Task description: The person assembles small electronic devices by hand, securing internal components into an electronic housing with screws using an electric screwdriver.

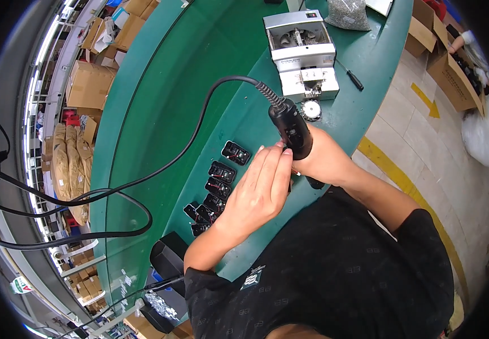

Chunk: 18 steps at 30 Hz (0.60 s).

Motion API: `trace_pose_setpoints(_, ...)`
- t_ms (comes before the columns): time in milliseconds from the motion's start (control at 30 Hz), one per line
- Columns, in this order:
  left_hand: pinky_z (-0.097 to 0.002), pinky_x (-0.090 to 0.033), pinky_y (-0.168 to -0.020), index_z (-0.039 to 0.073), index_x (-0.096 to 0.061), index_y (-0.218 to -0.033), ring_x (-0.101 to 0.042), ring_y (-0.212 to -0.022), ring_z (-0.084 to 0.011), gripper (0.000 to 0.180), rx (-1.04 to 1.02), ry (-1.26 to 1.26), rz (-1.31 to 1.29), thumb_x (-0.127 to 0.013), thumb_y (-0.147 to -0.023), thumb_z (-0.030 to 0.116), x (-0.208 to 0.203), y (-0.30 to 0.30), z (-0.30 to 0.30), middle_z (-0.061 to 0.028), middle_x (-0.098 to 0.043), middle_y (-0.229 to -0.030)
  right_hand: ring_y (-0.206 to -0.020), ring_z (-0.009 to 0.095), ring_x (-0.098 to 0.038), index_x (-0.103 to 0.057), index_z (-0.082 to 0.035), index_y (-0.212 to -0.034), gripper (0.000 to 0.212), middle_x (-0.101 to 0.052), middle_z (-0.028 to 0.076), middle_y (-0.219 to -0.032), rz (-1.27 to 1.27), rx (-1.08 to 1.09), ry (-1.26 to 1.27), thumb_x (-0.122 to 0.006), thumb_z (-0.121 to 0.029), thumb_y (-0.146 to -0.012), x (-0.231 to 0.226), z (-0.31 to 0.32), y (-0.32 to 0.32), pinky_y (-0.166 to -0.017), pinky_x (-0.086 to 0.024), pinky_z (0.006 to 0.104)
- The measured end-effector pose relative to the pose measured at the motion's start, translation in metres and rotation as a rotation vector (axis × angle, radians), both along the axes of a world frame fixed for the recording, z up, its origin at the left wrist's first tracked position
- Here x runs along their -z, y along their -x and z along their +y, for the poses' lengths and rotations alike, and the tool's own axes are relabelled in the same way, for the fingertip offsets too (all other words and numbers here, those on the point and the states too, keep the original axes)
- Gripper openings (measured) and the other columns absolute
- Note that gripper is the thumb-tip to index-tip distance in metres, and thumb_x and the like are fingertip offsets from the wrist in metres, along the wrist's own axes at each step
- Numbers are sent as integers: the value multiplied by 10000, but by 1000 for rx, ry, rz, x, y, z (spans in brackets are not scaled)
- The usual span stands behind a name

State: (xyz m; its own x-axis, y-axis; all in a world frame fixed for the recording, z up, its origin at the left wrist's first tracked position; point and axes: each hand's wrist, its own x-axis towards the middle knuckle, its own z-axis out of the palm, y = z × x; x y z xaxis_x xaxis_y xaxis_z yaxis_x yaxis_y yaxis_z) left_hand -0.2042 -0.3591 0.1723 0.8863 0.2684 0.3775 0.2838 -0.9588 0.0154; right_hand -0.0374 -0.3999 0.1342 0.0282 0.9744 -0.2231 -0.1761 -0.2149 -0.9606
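My right hand is wrapped round the lower body of a black corded electric screwdriver, tilted with its cable end up and away. My left hand lies beside it, fingers straight and close together, their tips by the tool's body. Its thumb is out of sight, and whatever lies under the palm is hidden. A dark piece shows just below my right hand; its kind is unclear. Left of my hands, several small black housings with red wires inside stand in a row on the green table.
Beyond the screwdriver stands a pale screw feeder, with a round silver part before it. A hand screwdriver and a bag of small parts lie nearby. The black cable loops leftward. A black bin sits lower left.
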Motion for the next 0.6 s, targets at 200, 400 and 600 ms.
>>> trace_pose_setpoints(200, -450, -450, -961, -15, -452, -1219, -554, -1109, -362, 731, -55, 364, -144, -823, -600, 105, 11, 12, 11, -209, -542, -1221, -749, 67, -533, -537, -29, -1042, 411, -565, -14, -807, -5, -19, -101, -771, -38, -704, 1, 3, -2, -677, -456, 245)
trace_pose_setpoints(400, -467, -316, -1019, -6, -348, -1273, -507, -1151, -352, 807, -428, 526, -175, -777, -619, 194, 75, 13, 46, -215, -472, -1318, -750, 58, -518, -539, -12, -1040, 366, -559, -3, -831, -52, 407, -221, -759, -72, -754, 21, -4, -33, -678, -458, 230)
trace_pose_setpoints(600, -621, -157, -1066, -11, -418, -1254, -340, -1310, -378, 755, -591, 365, 158, -735, -689, 377, 118, 18, 67, -235, -420, -1354, -744, 59, -539, -528, -3, -1051, 365, -571, -5, -815, -147, 441, -267, -741, -20, -755, 46, -2, -48, -687, -462, 224)
